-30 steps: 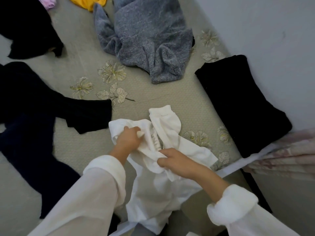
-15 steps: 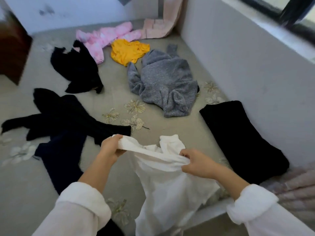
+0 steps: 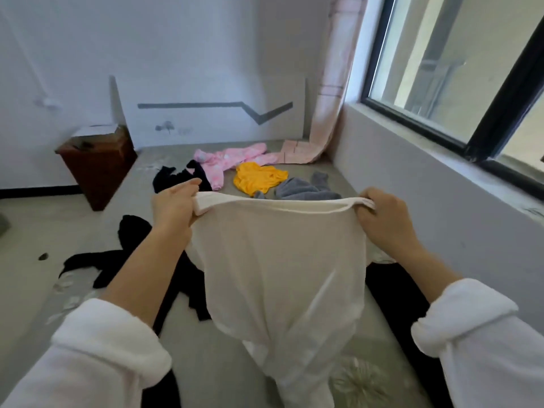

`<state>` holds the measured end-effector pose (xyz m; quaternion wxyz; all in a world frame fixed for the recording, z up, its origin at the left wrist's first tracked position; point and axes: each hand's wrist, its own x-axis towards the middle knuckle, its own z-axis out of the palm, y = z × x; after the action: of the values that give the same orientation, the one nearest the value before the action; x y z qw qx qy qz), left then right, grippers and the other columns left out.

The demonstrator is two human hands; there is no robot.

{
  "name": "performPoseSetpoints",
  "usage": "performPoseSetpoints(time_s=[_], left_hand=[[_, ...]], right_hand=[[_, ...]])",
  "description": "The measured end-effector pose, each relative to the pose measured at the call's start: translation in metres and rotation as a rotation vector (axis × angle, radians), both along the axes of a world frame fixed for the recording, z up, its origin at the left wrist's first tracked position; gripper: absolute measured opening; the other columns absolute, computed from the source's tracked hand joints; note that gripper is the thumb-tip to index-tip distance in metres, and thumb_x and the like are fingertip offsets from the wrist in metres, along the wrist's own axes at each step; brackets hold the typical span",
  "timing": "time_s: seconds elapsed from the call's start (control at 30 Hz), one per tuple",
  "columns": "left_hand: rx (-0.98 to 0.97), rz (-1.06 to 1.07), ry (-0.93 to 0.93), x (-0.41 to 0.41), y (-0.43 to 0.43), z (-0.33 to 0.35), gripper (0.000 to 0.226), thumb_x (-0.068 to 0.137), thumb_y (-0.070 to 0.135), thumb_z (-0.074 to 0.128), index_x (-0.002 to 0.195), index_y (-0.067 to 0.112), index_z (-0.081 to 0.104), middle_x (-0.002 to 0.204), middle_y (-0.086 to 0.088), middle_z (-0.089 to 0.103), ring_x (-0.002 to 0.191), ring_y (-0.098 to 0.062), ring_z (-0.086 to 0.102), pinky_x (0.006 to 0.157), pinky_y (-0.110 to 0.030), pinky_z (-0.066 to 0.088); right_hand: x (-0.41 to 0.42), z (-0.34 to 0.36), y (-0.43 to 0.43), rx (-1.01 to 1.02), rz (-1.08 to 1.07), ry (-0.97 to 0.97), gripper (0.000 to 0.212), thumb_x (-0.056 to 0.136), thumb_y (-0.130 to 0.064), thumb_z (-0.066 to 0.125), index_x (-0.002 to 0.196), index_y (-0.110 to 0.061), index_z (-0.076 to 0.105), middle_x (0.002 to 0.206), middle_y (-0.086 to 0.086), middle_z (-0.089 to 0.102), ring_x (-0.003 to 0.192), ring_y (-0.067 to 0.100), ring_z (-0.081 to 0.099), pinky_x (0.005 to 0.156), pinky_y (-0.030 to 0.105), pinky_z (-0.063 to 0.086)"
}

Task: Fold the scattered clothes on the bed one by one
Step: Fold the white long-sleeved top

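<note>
The left hand [image 3: 173, 207] grips one end of the white garment's [image 3: 279, 260] top edge, fingers curled round the fabric. The right hand [image 3: 382, 219] pinches the opposite end. The edge is stretched between them, raised above the bed [image 3: 206, 357]. The body hangs below, bunched at its lower end.

Hazards:
- Lowering with the bunched end uncorrected is likely to set creases into the fold.
- Unequal hand height may skew the garment.
- The hanging fabric may land on the black clothing [image 3: 123, 266] just beside it and drag it.
</note>
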<state>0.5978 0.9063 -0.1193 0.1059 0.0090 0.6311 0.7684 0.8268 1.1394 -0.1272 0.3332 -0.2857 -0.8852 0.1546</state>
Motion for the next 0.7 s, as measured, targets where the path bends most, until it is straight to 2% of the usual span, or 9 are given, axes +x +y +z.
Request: performPoseSetpoints(time_s=[0.07,0.17,0.27,0.37,0.43,0.5,0.53,0.6,0.7], left_hand=[[-0.015,0.055,0.135,0.000,-0.008,0.022,0.011,0.089,0.013,0.062,0.093,0.019,0.071,0.091,0.003,0.068,0.085,-0.013,0.063,0.067,-0.027,0.055],[-0.063,0.080,0.309,0.006,-0.023,0.044,0.019,0.087,0.020,0.066,0.104,0.017,0.072,0.091,0.015,0.068,0.086,-0.002,0.063,0.090,-0.033,0.054],[-0.115,0.026,0.422,0.015,-0.038,0.053,0.044,0.080,0.033,0.072,0.119,0.014,0.068,0.088,0.025,0.062,0.076,0.011,0.060,0.093,-0.034,0.052],[-0.229,-0.066,0.585,0.020,-0.052,0.049,0.071,0.068,0.036,0.077,0.134,0.017,0.055,0.105,0.019,0.059,0.084,0.019,0.056,0.083,-0.012,0.048],[-0.307,-0.095,0.685,0.019,-0.058,0.047,0.076,0.071,0.014,0.078,0.140,0.018,0.047,0.126,0.008,0.055,0.096,0.012,0.057,0.077,-0.004,0.045],[-0.476,-0.012,0.831,0.015,-0.063,0.046,0.071,0.075,0.000,0.070,0.140,0.014,0.046,0.130,-0.001,0.055,0.107,-0.008,0.059,0.089,-0.016,0.046],[-0.576,0.067,0.920,0.012,-0.065,0.045,0.064,0.077,-0.001,0.069,0.138,0.010,0.049,0.128,-0.006,0.058,0.110,-0.018,0.059,0.095,-0.023,0.044],[-0.716,0.168,1.037,0.009,-0.067,0.044,0.048,0.082,0.002,0.068,0.129,0.003,0.058,0.120,-0.015,0.062,0.109,-0.029,0.058,0.094,-0.027,0.039],[-0.742,0.209,1.073,0.005,-0.070,0.048,0.020,0.087,0.008,0.062,0.105,0.003,0.070,0.099,-0.015,0.069,0.091,-0.029,0.061,0.075,-0.024,0.036]], right_hand=[[-0.004,0.018,0.001,0.021,0.015,0.093,0.010,0.089,-0.008,0.055,0.086,-0.004,0.064,0.080,0.018,0.066,0.074,0.035,0.059,0.060,0.030,0.027],[-0.007,0.035,-0.002,0.058,0.064,0.232,0.016,0.087,-0.011,0.047,0.084,-0.007,0.062,0.070,0.005,0.059,0.064,0.026,0.051,0.057,0.028,0.023],[-0.009,0.044,-0.007,0.040,0.118,0.321,0.016,0.085,-0.008,0.045,0.083,-0.012,0.060,0.070,-0.003,0.055,0.064,0.018,0.049,0.053,0.018,0.029],[-0.012,0.051,-0.013,-0.005,0.136,0.377,0.019,0.082,-0.009,0.044,0.088,-0.013,0.062,0.077,-0.004,0.058,0.068,0.007,0.047,0.058,0.003,0.033],[-0.013,0.057,-0.014,0.007,0.118,0.385,0.022,0.084,-0.001,0.046,0.097,-0.009,0.063,0.085,0.002,0.063,0.075,0.009,0.050,0.058,0.009,0.031],[-0.013,0.062,-0.012,0.085,0.101,0.361,0.025,0.085,0.007,0.048,0.103,-0.003,0.063,0.091,0.013,0.068,0.076,0.021,0.054,0.061,0.017,0.028],[-0.013,0.066,-0.012,0.126,0.101,0.341,0.025,0.086,0.008,0.049,0.104,-0.001,0.063,0.092,0.016,0.069,0.076,0.026,0.057,0.061,0.018,0.027],[-0.012,0.073,-0.012,0.143,0.123,0.314,0.022,0.087,0.007,0.050,0.101,0.001,0.065,0.091,0.017,0.070,0.078,0.028,0.059,0.062,0.020,0.029],[-0.015,0.081,-0.014,0.029,0.149,0.386,0.013,0.092,-0.001,0.050,0.088,-0.002,0.062,0.078,0.008,0.062,0.070,0.016,0.053,0.062,0.028,0.036]])
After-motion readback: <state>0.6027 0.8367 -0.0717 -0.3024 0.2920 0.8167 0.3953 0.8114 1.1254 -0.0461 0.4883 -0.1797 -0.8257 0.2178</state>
